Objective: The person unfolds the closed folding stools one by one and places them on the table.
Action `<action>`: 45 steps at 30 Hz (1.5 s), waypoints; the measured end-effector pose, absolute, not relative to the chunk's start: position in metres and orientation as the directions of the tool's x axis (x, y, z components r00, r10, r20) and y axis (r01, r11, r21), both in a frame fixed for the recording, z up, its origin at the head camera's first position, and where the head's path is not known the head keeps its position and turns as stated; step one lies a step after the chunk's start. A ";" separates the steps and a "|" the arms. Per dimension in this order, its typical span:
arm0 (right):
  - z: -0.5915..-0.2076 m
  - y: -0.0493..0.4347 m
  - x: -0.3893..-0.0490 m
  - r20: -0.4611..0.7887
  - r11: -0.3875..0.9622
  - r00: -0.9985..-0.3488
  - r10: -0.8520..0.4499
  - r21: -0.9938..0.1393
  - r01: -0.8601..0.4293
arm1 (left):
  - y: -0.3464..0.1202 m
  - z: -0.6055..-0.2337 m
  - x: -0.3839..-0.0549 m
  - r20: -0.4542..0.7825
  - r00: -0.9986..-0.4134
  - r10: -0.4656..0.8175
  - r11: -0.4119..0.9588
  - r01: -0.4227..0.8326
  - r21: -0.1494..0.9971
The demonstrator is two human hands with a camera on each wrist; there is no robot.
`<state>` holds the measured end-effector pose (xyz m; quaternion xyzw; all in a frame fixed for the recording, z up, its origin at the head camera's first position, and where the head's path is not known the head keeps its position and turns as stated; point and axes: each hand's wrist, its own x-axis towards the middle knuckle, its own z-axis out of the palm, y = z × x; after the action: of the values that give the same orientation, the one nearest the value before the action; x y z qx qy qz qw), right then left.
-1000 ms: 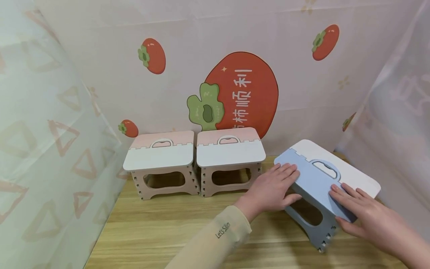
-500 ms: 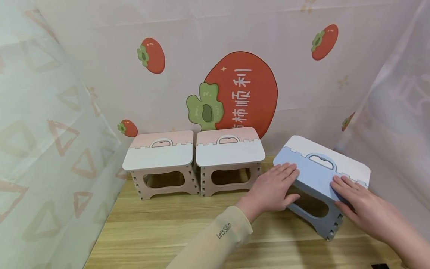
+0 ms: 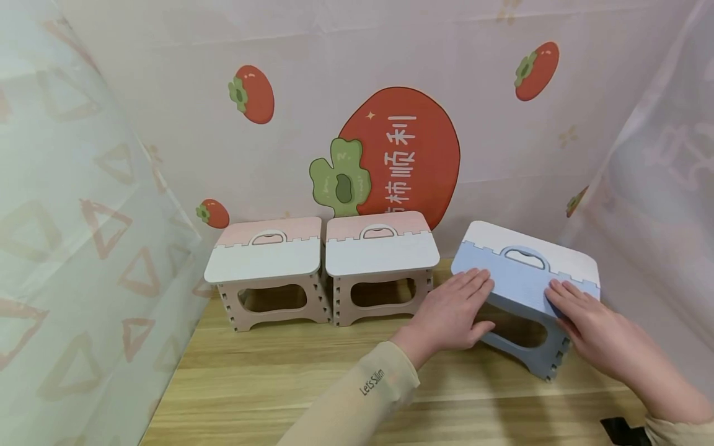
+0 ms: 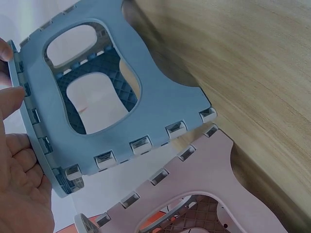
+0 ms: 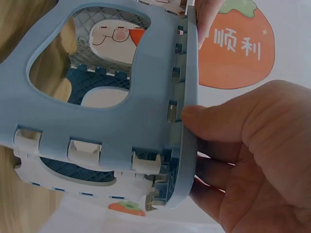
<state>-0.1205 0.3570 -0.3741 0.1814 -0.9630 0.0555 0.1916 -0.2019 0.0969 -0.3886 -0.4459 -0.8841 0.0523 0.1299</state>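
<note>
A blue-and-white folding stool stands on the right, its white half toward the backdrop and its carry handle in the middle of the seat. My left hand rests straight fingers on the seat's left front, thumb out by the front edge. On the front right of the seat lie the fingers of my right hand. In the right wrist view the right thumb touches the seat's rim. To the left, two pink-and-white folding stools stand side by side with their handles folded flat.
A wooden tabletop bears the stools. Behind it hangs a pale backdrop printed with red persimmons, and a patterned sheet hangs at the left. A black object lies at the lower right edge, beside the right sleeve.
The blue stool has turned counterclockwise, its right end swinging back and left toward the line of the pink stools. My right hand moved with it; the left hand stayed nearly in place.
</note>
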 end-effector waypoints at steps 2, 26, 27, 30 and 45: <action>-0.374 0.357 -0.123 0.369 0.932 -0.872 -0.321 -0.040 -0.360 | 0.097 -0.389 -0.202 0.178 -0.573 0.800 0.600 0.773 -0.207; -0.378 0.369 -0.153 0.421 0.921 -0.841 -0.340 -0.031 -0.388 | 0.105 -0.389 -0.202 0.138 -0.600 0.788 0.615 0.757 -0.221; -0.378 0.368 -0.154 0.409 0.924 -0.850 -0.332 -0.041 -0.380 | 0.105 -0.389 -0.203 0.139 -0.599 0.789 0.614 0.757 -0.222; -0.376 0.368 -0.157 0.374 0.932 -0.874 -0.309 -0.063 -0.357 | 0.105 -0.388 -0.203 0.142 -0.597 0.790 0.613 0.758 -0.224; -0.365 0.366 -0.173 0.211 0.960 -0.953 -0.219 -0.127 -0.248 | 0.110 -0.388 -0.203 0.148 -0.607 0.780 0.625 0.747 -0.227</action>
<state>-0.1733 0.3659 -0.3646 0.1185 -0.9852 0.0763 0.0977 -0.2031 0.1097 -0.3880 -0.4274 -0.8937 0.0709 0.1168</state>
